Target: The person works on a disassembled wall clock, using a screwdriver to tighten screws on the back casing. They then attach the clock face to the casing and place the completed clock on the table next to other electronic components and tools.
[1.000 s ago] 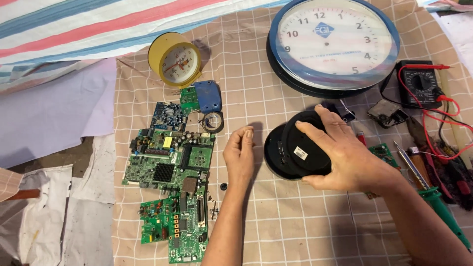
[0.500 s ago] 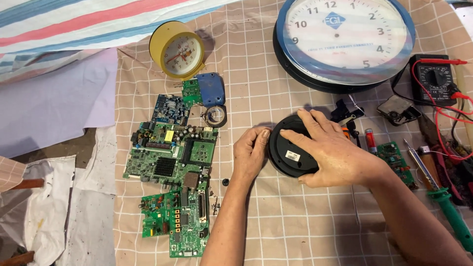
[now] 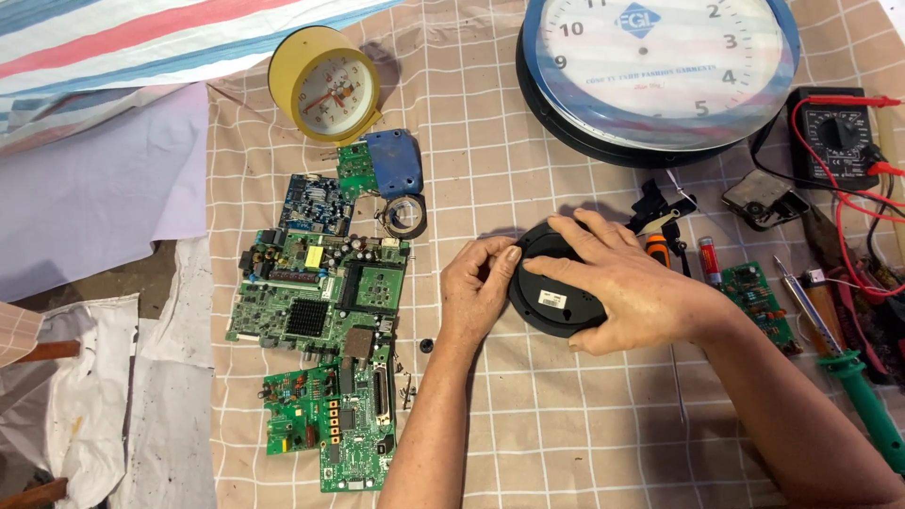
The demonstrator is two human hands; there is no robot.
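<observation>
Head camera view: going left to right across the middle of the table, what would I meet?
Large green circuit board → left hand → black round device → right hand → small green board → green-handled screwdriver.

Checked beige cloth (image 3: 566, 443) — striped tarp (image 3: 141, 38) behind.
</observation>
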